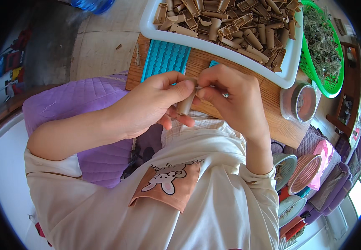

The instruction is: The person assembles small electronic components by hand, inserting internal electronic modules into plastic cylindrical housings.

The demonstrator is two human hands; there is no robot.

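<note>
A wooden board (234, 98) lies across the lap, and on its far edge sits a tray (289, 62) filled with short tubes (230, 25). At ten o'clock from the hands a studded mat (164, 58) rests on the board. Left hand (147, 104) and right hand (230, 98) meet over the board's near edge, a tube (185, 104) between them. A basket (326, 50) sits at two o'clock beside the tray, and a round tin (301, 102) at three o'clock on the board.

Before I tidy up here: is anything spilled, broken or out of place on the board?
Nothing stands out. The tan tubes sit inside the white tray, and both hands hold one tube.
</note>
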